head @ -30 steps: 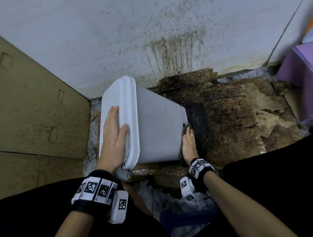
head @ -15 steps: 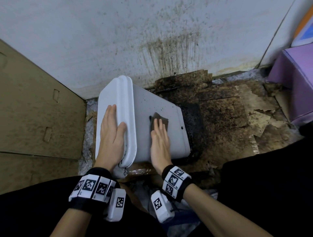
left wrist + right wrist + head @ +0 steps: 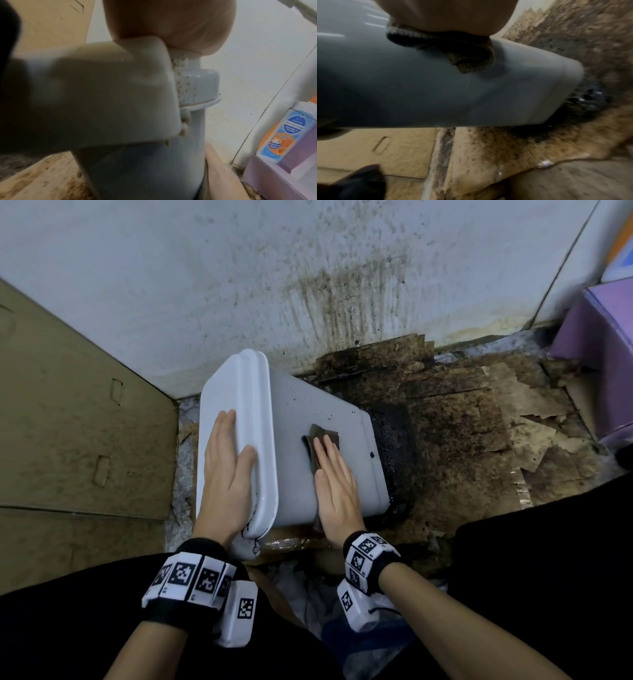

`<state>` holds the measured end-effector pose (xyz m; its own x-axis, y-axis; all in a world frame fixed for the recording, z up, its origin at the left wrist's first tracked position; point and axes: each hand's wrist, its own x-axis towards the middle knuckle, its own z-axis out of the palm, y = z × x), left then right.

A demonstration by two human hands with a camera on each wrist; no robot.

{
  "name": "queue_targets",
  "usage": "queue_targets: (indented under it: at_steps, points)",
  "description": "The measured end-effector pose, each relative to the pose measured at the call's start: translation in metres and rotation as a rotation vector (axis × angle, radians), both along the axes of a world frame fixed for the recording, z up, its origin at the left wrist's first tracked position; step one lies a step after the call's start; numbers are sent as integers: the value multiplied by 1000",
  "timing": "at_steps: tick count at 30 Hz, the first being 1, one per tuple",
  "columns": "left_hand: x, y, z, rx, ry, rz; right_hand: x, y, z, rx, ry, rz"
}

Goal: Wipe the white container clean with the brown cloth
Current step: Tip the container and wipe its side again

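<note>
The white container (image 3: pixel 301 412) lies on its side on the floor, lid end to the left, its upper side speckled with dark spots. My left hand (image 3: pixel 227 470) lies flat on the lid (image 3: pixel 219 395), fingers straight, thumb against the lid's rim. My right hand (image 3: pixel 334 477) presses the folded brown cloth (image 3: pixel 323 434) flat against the container's upper side, fingers straight. In the right wrist view the cloth (image 3: pixel 462 54) bunches under my palm on the container (image 3: pixel 436 88). The left wrist view shows the lid's edge (image 3: pixel 106 94) under my palm.
Stained, dirty cardboard (image 3: pixel 479 440) covers the floor to the right. A clean cardboard sheet (image 3: pixel 78 422) leans on the left. The spattered white wall (image 3: pixel 274 268) is right behind. A purple box (image 3: pixel 603 344) sits at far right, a bottle (image 3: pixel 281 132) beside it.
My right hand has moved with the cloth from the container's bottom end up onto its upper side, then shifted slightly right. The left hand stays on the lid.
</note>
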<state>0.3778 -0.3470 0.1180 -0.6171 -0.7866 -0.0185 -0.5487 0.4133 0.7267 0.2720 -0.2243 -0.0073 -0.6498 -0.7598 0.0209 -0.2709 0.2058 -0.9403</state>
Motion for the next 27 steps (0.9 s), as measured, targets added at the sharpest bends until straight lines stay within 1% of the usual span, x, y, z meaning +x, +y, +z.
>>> queue_targets:
  at_steps: [3, 7, 10, 14, 16, 18, 19, 21, 23, 25, 27]
  points:
    - [5, -1, 0, 23, 20, 5, -11, 8, -33, 83, -47, -77]
    - [7, -3, -1, 43, 55, -3, -29, 21, -71, 220, -189, -211]
    - [4, -3, -2, 51, 77, -11, -37, 23, -79, 279, -343, -260]
    - [4, -4, -2, 32, 67, -8, -36, 16, -77, 309, -367, -281]
    - [7, -5, -2, 28, 41, -5, -34, 12, -66, 317, -407, -314]
    - [8, -5, -2, 19, 17, -5, -28, 2, -44, 307, -457, -341]
    - [7, -5, -1, 15, 12, -6, -22, -4, -29, 300, -451, -337]
    - [4, -4, 0, 2, -5, -2, -4, -17, 3, 279, -375, -272]
    - [3, -4, 1, -22, -22, -1, 14, -27, 32, 212, -312, -188]
    - [3, -4, 0, -39, -23, -9, 28, -31, 55, 125, -301, -121]
    - [3, -5, -3, -41, -18, -20, 35, -31, 68, 69, -293, -65]
